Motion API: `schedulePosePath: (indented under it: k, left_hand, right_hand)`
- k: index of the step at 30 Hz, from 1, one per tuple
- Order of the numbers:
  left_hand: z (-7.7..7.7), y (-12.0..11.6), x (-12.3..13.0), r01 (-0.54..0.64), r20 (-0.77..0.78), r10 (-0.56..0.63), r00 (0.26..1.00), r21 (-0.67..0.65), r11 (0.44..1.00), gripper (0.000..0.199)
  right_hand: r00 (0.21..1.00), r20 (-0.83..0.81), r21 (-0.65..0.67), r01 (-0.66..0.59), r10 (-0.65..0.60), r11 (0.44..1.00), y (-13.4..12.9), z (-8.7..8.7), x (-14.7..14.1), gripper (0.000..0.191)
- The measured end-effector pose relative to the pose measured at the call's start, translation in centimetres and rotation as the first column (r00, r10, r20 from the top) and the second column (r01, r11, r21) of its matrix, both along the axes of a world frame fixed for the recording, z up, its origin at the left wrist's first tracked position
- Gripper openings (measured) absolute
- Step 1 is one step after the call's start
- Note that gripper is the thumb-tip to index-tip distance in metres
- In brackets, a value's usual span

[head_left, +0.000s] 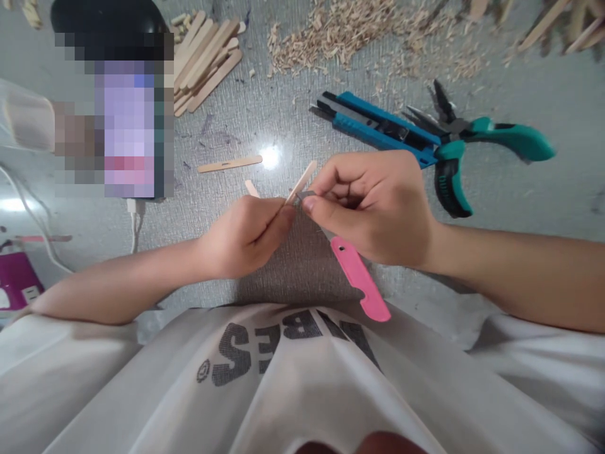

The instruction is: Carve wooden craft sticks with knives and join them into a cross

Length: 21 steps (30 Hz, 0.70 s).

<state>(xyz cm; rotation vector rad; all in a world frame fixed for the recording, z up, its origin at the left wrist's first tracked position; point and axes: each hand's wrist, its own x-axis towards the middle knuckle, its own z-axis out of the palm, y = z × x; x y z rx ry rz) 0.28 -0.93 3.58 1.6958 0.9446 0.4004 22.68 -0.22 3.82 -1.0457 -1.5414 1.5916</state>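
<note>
At your far left, a clear container [31,120] and a purple box [19,280] are both cut off by the edge of view. A white cable [135,217] runs up to a device [127,126] whose screen is pixelated past reading, below a black rounded object [108,19] that the top edge cuts. Beside these, a pile of wooden sticks [208,57] lies partly behind the blurred patch, and a lone slotted stick [229,164] rests nearer you on the tabletop [198,208]. Your left hand [250,233] pinches a slim stick [301,181], its lower part hidden in your grip; a pale stick end [252,188] peeks out behind your knuckles. Wood shavings [326,38] spread beyond. Your right hand [378,208] pinches a grey blade [307,194] against the slim stick, your fingertips covering much of it. Below your palm sits a pink handle [362,280]; you cannot tell whether it joins the blade. Further right, a blue cutter [382,123] overlaps the teal-handled pliers [510,135], and blurred sticks [548,25] run out of view at the top corner.
</note>
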Motion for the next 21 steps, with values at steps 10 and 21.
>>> schedulePosePath:
  k: [10,21]
  left_hand:
    - [-0.2,-0.2,-0.1,0.085,-0.063,-0.075,0.995,0.189,0.978,0.037]
    - [-0.7,-0.3,-0.1,-0.082,0.209,0.081,0.975,0.000,0.997,0.053]
  right_hand:
    - [0.994,-0.054,-0.204,-0.101,0.092,0.974,0.6,-0.4,0.2,0.025]
    - [0.991,-0.126,-0.028,-0.056,0.052,0.998,0.4,-1.1,0.3,0.019]
